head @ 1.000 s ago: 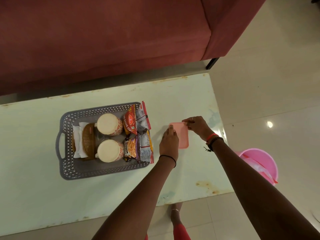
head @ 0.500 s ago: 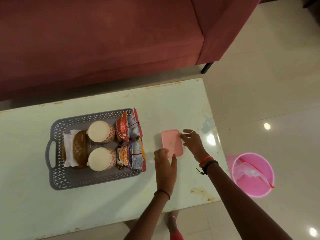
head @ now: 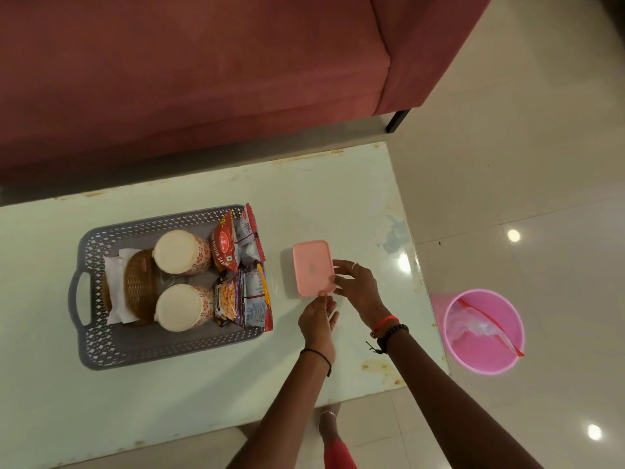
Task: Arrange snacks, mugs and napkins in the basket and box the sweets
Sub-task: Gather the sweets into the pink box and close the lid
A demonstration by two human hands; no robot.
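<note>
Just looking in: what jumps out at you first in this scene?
A closed pink box lies on the pale table, with the left hand and right hand touching its near right corner. To its left sits a grey basket packed with two mugs, snack packets and napkins. A bright pink bucket stands on the floor at right.

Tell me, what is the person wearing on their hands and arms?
Both arms are bare, no sleeves showing. The left hand has a thin black band round its wrist. The right hand has a ring on one finger, and at its wrist a red band next to a black beaded bracelet with a loose knotted end.
</note>
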